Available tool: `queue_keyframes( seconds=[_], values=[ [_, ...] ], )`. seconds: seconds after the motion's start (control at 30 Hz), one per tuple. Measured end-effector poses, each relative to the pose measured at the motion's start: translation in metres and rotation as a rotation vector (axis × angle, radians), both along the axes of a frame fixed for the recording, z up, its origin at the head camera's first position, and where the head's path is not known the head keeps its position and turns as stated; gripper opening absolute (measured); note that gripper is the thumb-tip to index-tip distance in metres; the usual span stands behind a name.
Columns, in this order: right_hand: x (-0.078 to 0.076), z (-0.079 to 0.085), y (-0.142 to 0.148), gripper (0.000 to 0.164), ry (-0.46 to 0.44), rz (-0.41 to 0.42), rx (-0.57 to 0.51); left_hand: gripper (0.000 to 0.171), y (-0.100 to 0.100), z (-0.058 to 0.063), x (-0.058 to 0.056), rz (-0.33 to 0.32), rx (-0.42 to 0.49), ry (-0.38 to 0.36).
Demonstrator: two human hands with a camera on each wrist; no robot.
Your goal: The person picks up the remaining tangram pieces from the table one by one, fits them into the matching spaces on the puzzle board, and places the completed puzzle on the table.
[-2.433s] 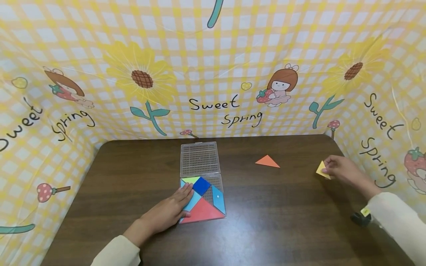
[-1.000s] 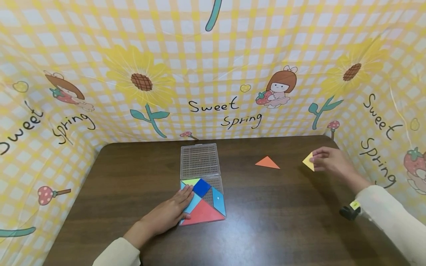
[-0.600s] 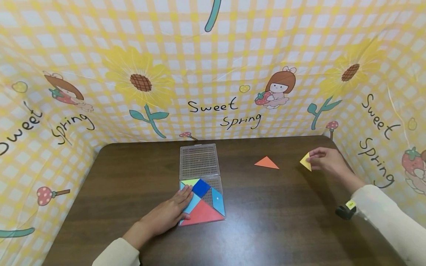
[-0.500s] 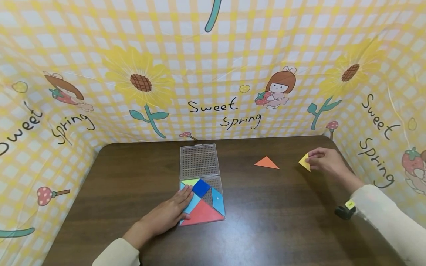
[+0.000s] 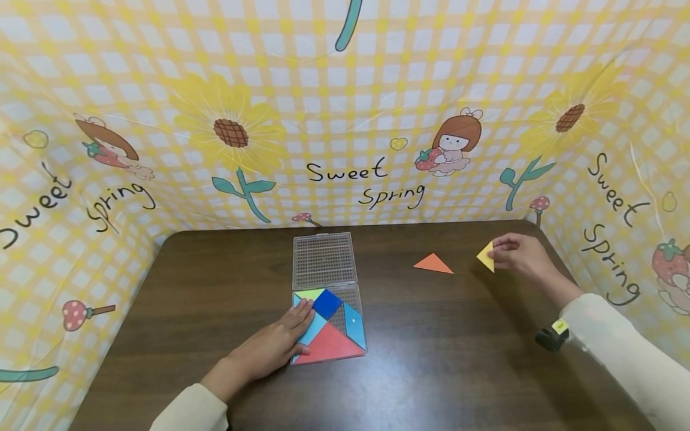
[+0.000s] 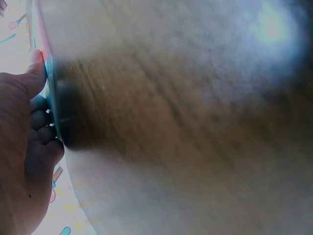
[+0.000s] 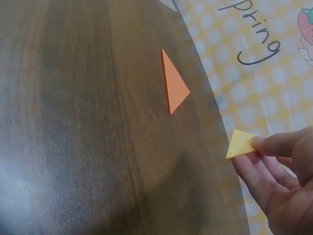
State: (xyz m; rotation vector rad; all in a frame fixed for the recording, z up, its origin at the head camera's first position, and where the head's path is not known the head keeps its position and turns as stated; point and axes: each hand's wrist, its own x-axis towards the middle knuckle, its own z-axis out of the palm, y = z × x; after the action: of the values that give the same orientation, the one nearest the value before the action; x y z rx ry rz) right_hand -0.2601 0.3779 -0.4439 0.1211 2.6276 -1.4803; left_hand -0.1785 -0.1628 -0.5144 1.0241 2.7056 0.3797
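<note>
The right hand's thumb and fingers pinch a flat yellow triangle (image 7: pixel 239 143) at one corner, partly covering it, above the table (image 5: pixel 431 371). The left hand (image 5: pixel 272 342) lies palm down, fingers extended side by side, across the case (image 5: pixel 352 293), partly hiding a light-blue triangle (image 5: pixel 312 329); its thumb touches the red triangle (image 5: pixel 333 345). The left wrist view is blurred.

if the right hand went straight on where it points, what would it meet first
Probably the orange triangle, though the right hand, pinching the yellow triangle, seems raised above the table, so it might pass over.
</note>
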Motion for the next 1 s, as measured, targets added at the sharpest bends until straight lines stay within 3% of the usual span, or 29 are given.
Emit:
queue_keyframes(
  seconds=[1.0],
  values=[
    [-0.018,-0.003,-0.041,0.037,-0.04,0.014,-0.063,0.071,0.0,0.001,0.001,-0.01,-0.007,0.012]
  ],
)
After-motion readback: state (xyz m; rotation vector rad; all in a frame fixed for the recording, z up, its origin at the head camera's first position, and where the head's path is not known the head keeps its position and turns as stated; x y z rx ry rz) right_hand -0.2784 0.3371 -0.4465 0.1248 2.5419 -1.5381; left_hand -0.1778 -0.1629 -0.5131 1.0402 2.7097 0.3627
